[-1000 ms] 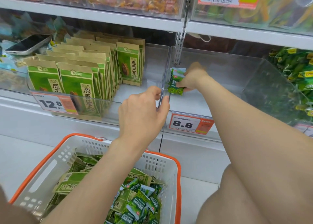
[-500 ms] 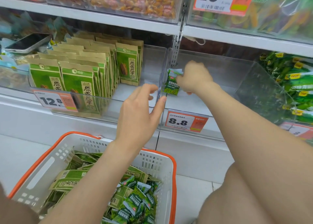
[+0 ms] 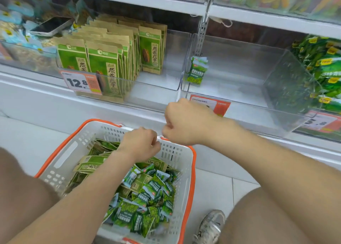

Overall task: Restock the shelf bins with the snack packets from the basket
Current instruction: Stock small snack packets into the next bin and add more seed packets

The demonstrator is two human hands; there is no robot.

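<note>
Down at the far rim of the white, orange-edged basket [image 3: 185,184], both hands hang with fingers curled under. The left hand [image 3: 140,144] is just inside the rim and the right hand [image 3: 184,124] just beyond it, close beside the left; nothing shows in either grip. Small green snack packets [image 3: 147,197] lie heaped in the basket's right part, with larger kraft-and-green packets [image 3: 92,165] toward its left. One small green packet [image 3: 196,71] stands upright in the clear shelf bin [image 3: 239,81], against its left wall. The neighbouring bin [image 3: 162,81] on the left holds rows of upright kraft-and-green seed packets [image 3: 103,59] behind a 12.8 price tag [image 3: 81,82].
</note>
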